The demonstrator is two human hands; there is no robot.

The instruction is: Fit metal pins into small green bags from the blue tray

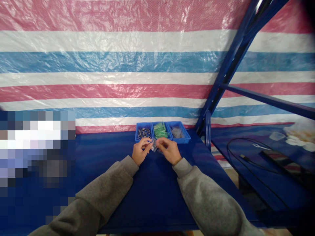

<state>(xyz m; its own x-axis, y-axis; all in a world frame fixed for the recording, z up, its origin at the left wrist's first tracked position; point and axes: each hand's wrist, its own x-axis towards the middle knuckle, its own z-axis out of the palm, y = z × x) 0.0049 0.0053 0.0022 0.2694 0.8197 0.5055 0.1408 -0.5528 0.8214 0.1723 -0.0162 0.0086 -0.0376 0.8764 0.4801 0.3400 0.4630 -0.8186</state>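
A small clear plastic bag [154, 145] is stretched between my two hands, just in front of the blue bins. My left hand [141, 150] pinches its left side, and my right hand [169, 149] pinches the right side. Whatever may be inside the bag is too small to make out. Behind my left hand, the left blue bin [137, 131] holds many small metal pieces that look like screws. Green packets [160, 129] fill the middle bin. In the right bin [188, 138] lie clear plastic bags [177, 132].
The blue tabletop [157, 196] stretches toward me. A blue metal frame post [221, 78] rises right of the bins. On the right-hand table are a black cable [246, 159], a dark flat device [283, 164] and white pieces [295, 141]. A striped sheet [123, 62] hangs behind. The left side is blurred out.
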